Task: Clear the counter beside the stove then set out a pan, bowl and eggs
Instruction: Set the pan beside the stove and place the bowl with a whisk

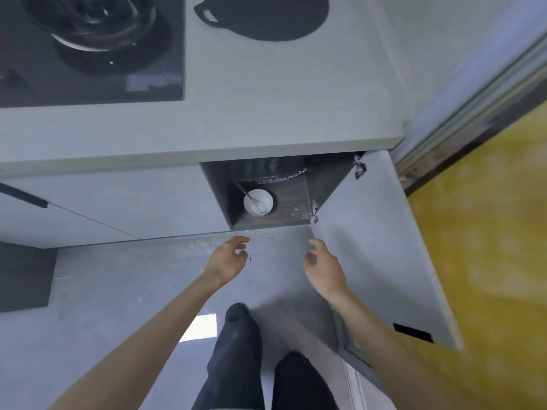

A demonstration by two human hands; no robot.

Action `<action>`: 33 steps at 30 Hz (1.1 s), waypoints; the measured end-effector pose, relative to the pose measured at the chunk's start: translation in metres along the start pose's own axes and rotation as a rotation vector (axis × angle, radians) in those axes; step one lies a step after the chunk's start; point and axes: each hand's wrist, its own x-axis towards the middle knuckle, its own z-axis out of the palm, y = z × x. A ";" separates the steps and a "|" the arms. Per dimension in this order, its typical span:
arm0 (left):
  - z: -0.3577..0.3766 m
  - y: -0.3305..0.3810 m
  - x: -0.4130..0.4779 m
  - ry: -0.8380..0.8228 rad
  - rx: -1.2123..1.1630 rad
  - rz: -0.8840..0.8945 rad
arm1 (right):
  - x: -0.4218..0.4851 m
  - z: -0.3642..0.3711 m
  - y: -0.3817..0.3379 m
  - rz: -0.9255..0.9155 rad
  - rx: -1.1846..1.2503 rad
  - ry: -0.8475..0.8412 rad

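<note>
A white bowl [257,202] with a wire whisk [258,205] in it stands on the floor of an open lower cabinet [275,218]. Both my hands hover in front of the cabinet, empty. My left hand [227,258] has loosely curled fingers, just below and left of the opening. My right hand [322,267] is likewise relaxed, near the open cabinet door [373,247]. On the grey counter [266,93] beside the stove lies a black round mat [266,16] shaped like a pot. A dark glass-lidded pot [94,22] sits on the black stove [88,78].
The open door swings out to the right, with a black handle slot [413,332]. A dark pot or rack [268,170] fills the cabinet's back. Crumbs lie on the cabinet floor and the grey floor. My dark trouser legs [236,356] stand below. A yellow wall is at right.
</note>
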 end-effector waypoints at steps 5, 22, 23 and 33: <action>0.013 -0.035 0.068 -0.040 -0.146 -0.059 | 0.086 0.060 -0.001 0.152 0.241 -0.081; 0.103 -0.138 0.285 -0.049 -0.539 -0.104 | 0.324 0.232 0.041 0.288 0.759 -0.332; 0.106 -0.142 0.295 -0.055 -0.574 -0.104 | 0.333 0.237 0.042 0.294 0.777 -0.331; 0.117 -0.174 0.334 -0.052 -0.750 -0.072 | 0.416 0.283 0.053 0.338 0.880 -0.304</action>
